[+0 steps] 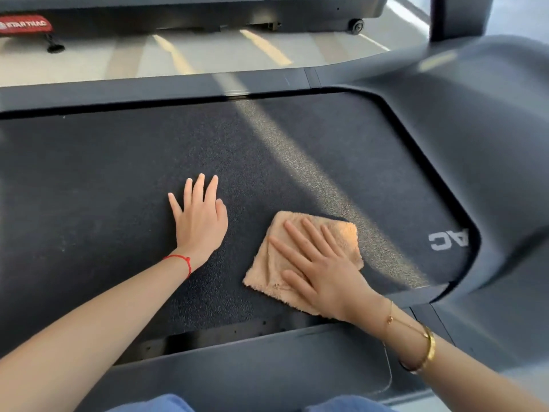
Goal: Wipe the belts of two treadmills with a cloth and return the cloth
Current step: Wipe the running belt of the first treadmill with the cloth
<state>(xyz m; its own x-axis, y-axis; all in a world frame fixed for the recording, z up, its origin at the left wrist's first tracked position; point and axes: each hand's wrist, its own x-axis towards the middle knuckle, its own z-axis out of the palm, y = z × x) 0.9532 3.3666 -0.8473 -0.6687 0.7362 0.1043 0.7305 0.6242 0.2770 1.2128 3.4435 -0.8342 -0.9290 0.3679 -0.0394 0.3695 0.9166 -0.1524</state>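
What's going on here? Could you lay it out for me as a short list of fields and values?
Activity: wiping a treadmill belt
Cloth: peach cloth, lying flat on the belt
Right hand: right hand, palm pressed flat on the cloth
Left hand: left hand, flat on the bare belt, apart from the cloth
Background: second treadmill across the floor

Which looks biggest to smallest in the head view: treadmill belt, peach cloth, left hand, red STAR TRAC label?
1. treadmill belt
2. peach cloth
3. left hand
4. red label, though it sits farther away, so its true size is unsure.
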